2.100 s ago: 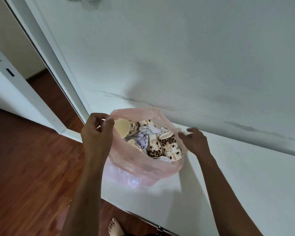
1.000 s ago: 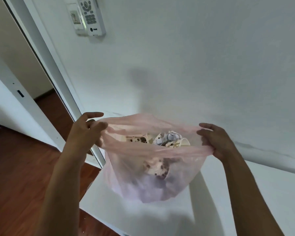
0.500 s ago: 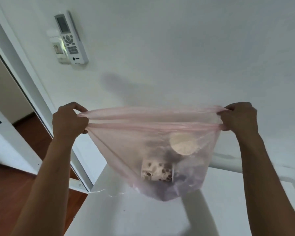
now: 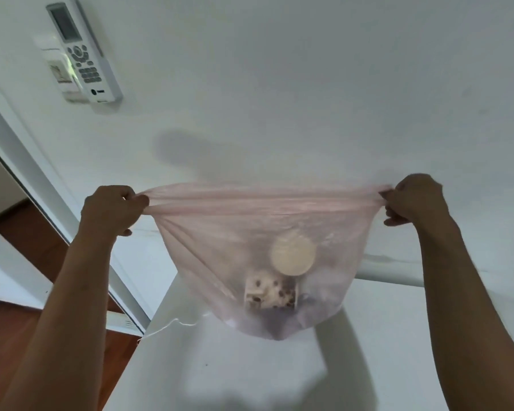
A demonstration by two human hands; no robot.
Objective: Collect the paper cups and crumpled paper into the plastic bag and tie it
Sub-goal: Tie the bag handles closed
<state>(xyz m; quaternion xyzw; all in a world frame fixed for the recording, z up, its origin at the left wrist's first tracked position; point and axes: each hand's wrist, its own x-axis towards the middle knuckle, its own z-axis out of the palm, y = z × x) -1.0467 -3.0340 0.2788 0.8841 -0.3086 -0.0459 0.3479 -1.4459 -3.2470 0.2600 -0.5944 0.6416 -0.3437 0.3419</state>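
Since a moment ago the plastic bag (image 4: 258,262) has risen off the white surface (image 4: 250,375) and its mouth is pulled flat. The left hand (image 4: 113,209) and right hand (image 4: 413,203), well apart at mid-frame, are each clamped on a bunched corner of the rim. Paper cups (image 4: 270,293) and crumpled paper hang in the sagging bottom at centre. To tie well, I judge the two corners should be brought together and crossed while kept taut. Beyond, a remote control (image 4: 82,53) hangs on the wall (image 4: 309,84) at upper left; wooden floor (image 4: 6,336) shows lower left.

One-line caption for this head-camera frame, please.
Both hands, left and right, stretch the pink plastic bag of paper cups taut above the white table.
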